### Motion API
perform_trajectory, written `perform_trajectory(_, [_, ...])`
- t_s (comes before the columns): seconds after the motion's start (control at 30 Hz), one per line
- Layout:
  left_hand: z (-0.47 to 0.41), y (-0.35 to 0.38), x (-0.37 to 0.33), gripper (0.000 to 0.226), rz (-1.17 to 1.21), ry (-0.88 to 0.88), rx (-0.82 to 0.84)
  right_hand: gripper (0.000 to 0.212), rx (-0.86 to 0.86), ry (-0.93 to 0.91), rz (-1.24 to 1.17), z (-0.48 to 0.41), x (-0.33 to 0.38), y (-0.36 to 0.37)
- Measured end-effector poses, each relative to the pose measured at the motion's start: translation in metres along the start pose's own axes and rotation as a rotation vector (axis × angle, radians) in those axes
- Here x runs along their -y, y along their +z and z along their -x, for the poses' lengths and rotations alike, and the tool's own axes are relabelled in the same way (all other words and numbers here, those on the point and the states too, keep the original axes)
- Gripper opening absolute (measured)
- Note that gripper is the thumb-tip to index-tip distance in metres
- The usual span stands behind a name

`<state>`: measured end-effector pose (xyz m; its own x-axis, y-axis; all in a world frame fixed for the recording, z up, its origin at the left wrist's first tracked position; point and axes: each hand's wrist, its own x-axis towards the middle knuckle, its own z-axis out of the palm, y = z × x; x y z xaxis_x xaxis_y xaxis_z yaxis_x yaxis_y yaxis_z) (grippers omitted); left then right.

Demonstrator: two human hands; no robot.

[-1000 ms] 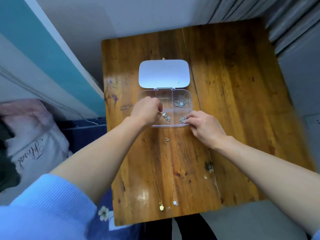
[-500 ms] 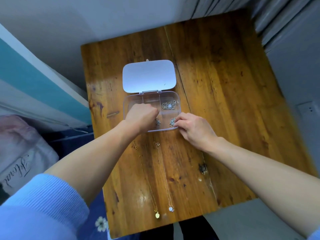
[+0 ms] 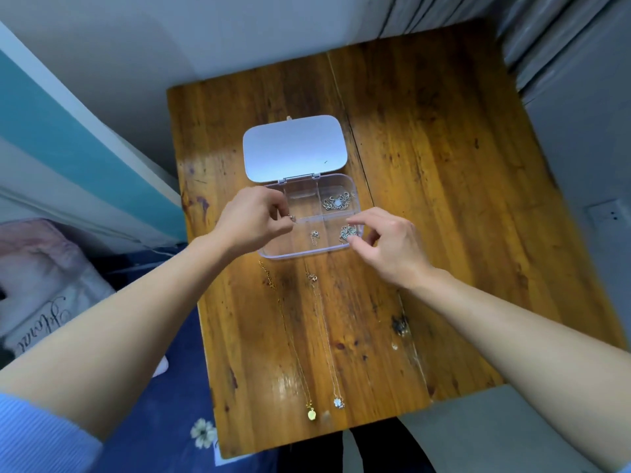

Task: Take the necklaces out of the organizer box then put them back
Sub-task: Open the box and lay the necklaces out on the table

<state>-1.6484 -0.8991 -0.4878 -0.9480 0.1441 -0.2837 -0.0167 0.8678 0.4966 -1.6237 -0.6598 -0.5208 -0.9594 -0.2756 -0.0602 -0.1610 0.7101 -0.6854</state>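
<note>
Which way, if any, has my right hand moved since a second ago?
No: the right hand stays at the organizer box's front right corner; only its fingers have spread apart.

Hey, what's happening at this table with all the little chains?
A person is working over an open clear organizer box on a wooden table. The left hand pinches a small silver piece above the box; the right hand reaches at a bundled necklace in the near right compartment, grip unclear. A coiled necklace sits in the far right compartment. A gold necklace and a silver necklace already lie stretched out on the table in front.
</note>
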Motion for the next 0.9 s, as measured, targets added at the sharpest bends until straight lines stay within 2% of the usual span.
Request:
perform_trajectory(0.1, [0.017,-0.017,0.005,0.010,0.125,-0.043,0.014,0.032,0.034,0.095,-0.160,-0.010,0.021,0.010])
perform_trajectory(0.2, [0.033,-0.030,0.009,0.012,0.235,-0.088,0.030,0.047,0.217,0.162,-0.286,-0.024,0.049,0.027])
perform_trajectory(0.27, [0.040,-0.036,0.013,0.012,0.282,-0.101,0.030,0.052,0.326,0.182,-0.272,-0.033,0.065,0.040])
perform_trajectory(0.33, [0.045,-0.041,0.018,0.013,0.313,-0.109,0.020,0.048,0.401,0.155,-0.193,-0.040,0.075,0.053])
perform_trajectory(0.4, [0.049,-0.043,0.024,0.014,0.370,-0.124,0.013,0.035,0.454,0.150,-0.128,-0.042,0.081,0.062])
perform_trajectory(0.5, [0.053,-0.044,0.034,0.015,0.459,-0.170,-0.007,0.009,0.448,0.165,-0.083,-0.044,0.082,0.071])
perform_trajectory(0.67, [0.057,-0.038,0.047,0.013,0.623,-0.261,-0.021,0.002,0.384,0.161,-0.082,-0.042,0.079,0.070])
perform_trajectory(0.9, [0.059,-0.033,0.064,0.015,0.712,-0.353,-0.066,0.031,0.396,0.125,-0.021,-0.047,0.096,0.077])
